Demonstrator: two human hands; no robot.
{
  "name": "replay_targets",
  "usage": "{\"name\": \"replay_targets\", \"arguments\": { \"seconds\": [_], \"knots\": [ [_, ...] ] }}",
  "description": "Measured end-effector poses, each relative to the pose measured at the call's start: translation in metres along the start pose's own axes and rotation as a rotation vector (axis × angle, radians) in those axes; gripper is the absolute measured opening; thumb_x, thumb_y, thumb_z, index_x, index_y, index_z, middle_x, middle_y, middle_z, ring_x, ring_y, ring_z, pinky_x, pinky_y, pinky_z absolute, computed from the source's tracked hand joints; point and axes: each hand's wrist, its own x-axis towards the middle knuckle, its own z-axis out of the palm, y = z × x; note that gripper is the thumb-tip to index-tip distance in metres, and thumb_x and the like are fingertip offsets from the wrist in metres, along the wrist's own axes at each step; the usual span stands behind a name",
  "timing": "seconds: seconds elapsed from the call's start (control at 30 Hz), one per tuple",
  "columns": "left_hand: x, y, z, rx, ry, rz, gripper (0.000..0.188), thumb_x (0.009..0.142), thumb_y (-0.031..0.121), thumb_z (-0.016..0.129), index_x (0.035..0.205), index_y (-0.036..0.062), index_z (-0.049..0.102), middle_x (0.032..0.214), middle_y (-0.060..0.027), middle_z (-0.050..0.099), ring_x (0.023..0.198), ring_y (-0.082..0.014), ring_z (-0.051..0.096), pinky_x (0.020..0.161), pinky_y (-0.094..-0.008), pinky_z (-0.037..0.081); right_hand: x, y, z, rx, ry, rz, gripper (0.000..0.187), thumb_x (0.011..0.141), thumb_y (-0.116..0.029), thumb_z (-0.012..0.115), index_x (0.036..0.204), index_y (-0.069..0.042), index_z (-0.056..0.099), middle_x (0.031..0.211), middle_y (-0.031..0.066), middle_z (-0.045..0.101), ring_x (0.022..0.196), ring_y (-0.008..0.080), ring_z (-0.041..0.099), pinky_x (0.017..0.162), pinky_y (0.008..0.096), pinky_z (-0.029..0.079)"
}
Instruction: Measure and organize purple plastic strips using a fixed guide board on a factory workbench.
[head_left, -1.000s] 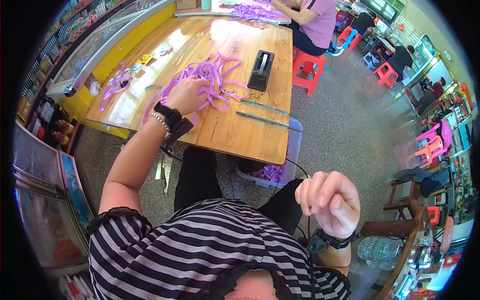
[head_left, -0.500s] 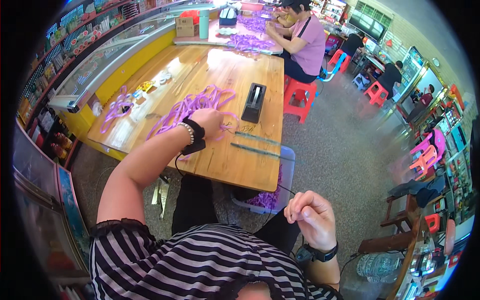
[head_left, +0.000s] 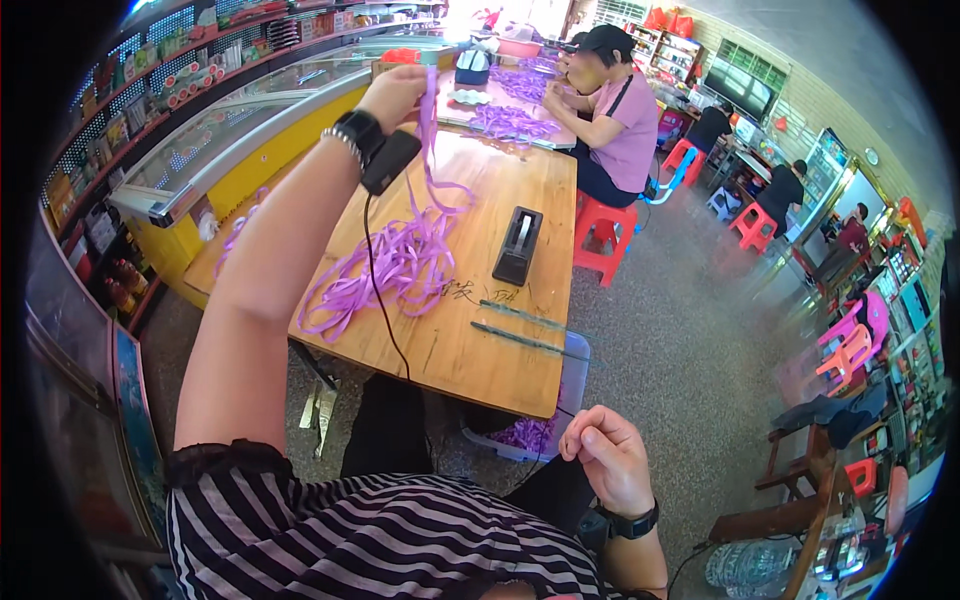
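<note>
The left hand (head_left: 393, 92) is raised toward twelve o'clock, fingers closed in a pinch on one strand of purple ribbon (head_left: 432, 150), which hangs from the grip down to the loose ribbon pile (head_left: 385, 265) on the wooden table (head_left: 480, 350). The right hand (head_left: 608, 465) is held low at five o'clock, off the table edge, thumb and fingertips drawn together; whether a ribbon end is pinched there cannot be told. A black tape dispenser (head_left: 518, 245) is set at three o'clock of the pile, with two thin dark strips (head_left: 520, 328) near the table's front edge. The ribbon is judged light, limp and smooth, easily tangled; it is best taken near a free end, one strand at a time.
</note>
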Motion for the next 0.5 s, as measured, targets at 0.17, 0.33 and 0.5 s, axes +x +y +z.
{"name": "replay_targets", "arguments": {
  "seconds": [0.17, 0.33, 0.5],
  "knots": [
    [0.021, 0.040, -0.004, 0.032, -0.154, -0.003, 0.026, 0.100, 0.010, 0.054, 0.126, 0.0075, 0.058, 0.087, 0.0006, 0.063, 0.070, -0.0094, 0.061, 0.067, -0.0267, 0.056, 0.001, 0.004, -0.001, 0.013, 0.025, 0.005, 0.017, 0.098, -0.016, 0.059, 0.090, -0.001, 0.056, 0.082, 0.0075, 0.056, 0.077, 0.0178, 0.054, 0.075, 0.0306, 0.044],
    [0.021, 0.035, -0.021, -0.121, -0.261, -0.023, 0.031, 0.098, 0.005, 0.049, 0.129, 0.0061, 0.055, 0.089, -0.0009, 0.062, 0.064, -0.0081, 0.057, 0.062, -0.0262, 0.054, 0.003, 0.001, 0.000, -0.013, 0.029, -0.004, 0.017, 0.098, -0.017, 0.059, 0.091, -0.001, 0.056, 0.082, 0.0074, 0.056, 0.077, 0.0178, 0.054, 0.075, 0.0305, 0.044],
    [0.013, 0.028, -0.038, -0.263, -0.119, -0.179, 0.021, 0.096, 0.002, 0.048, 0.114, 0.0021, 0.057, 0.096, -0.0076, 0.068, 0.070, -0.0128, 0.063, 0.063, -0.0314, 0.058, 0.000, 0.005, -0.001, -0.007, 0.021, 0.004, 0.018, 0.098, -0.017, 0.059, 0.091, -0.001, 0.056, 0.082, 0.0075, 0.056, 0.077, 0.0176, 0.054, 0.075, 0.0305, 0.044]
  ]
}}
